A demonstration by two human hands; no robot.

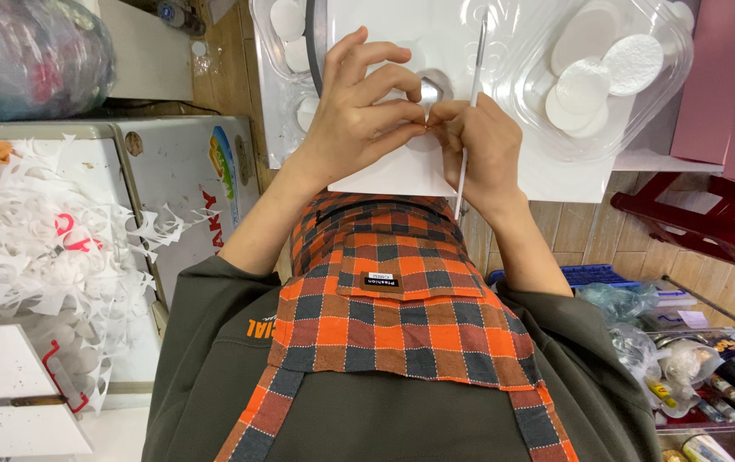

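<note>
We are pinching a small white piece (pixel 426 130) between left hand (pixel 359 107) and right hand (pixel 483 141), which is also clamping a thin tool (pixel 473 103), over the white board (pixel 385 175); shaping looks unfinished, with finished discs (pixel 594 64) sitting far right.

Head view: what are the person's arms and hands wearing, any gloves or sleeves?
No gloves: left hand and right hand are bare, with no rings or watch visible. Both forearms are bare too; dark olive sleeves are pushed up near the elbows. An orange, black and grey checked apron covers the chest.
</note>
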